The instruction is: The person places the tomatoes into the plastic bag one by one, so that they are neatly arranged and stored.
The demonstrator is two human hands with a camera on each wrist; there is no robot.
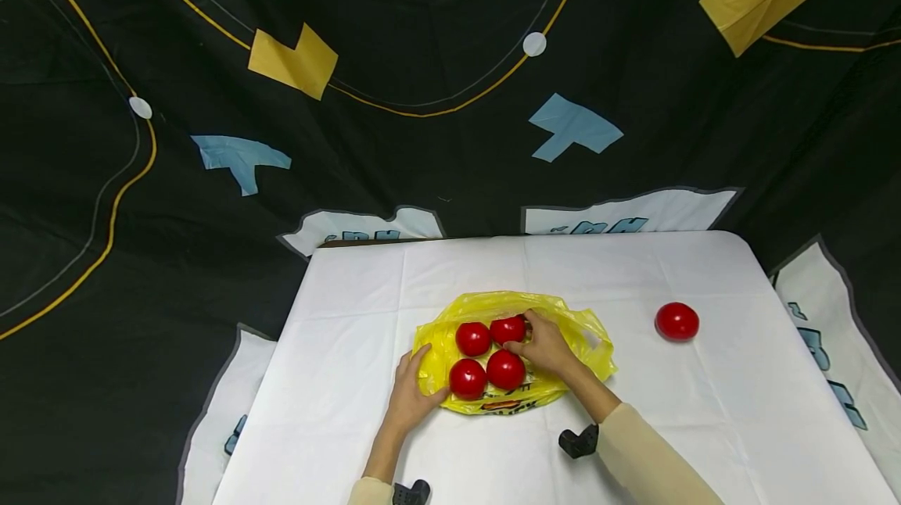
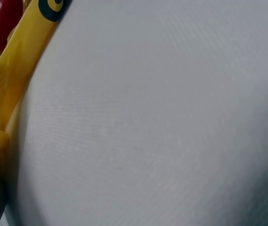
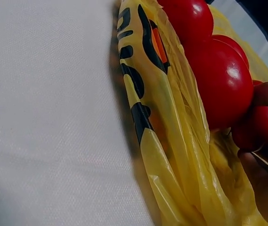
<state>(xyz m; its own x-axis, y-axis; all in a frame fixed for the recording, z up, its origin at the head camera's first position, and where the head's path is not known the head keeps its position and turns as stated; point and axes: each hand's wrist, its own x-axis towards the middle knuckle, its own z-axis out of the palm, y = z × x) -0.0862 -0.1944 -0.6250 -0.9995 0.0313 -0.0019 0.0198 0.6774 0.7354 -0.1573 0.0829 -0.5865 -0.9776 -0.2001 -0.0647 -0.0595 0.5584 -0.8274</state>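
Note:
A yellow plastic bag (image 1: 563,317) lies spread on the white table, with several glossy red tomato-like balls in its opening. My right hand (image 1: 545,345) reaches in from the right and grips the back right red ball (image 1: 508,329). In the right wrist view, fingers and thumb are on either side of that small ball (image 3: 258,129). Just in front sits a larger-looking red ball (image 3: 223,84). My left hand (image 1: 408,395) holds the bag's left edge, its thumb and fingers apart around the rim. The left wrist view catches only the bag's yellow side (image 2: 16,70) and parts of fingers.
Another red ball (image 1: 677,321) rests alone on the right part of the white-covered table (image 1: 711,403). Behind the table hangs a black cloth (image 1: 422,169) with yellow, blue and white patterns. Black wrist mounts (image 1: 579,441) sit at both wrists.

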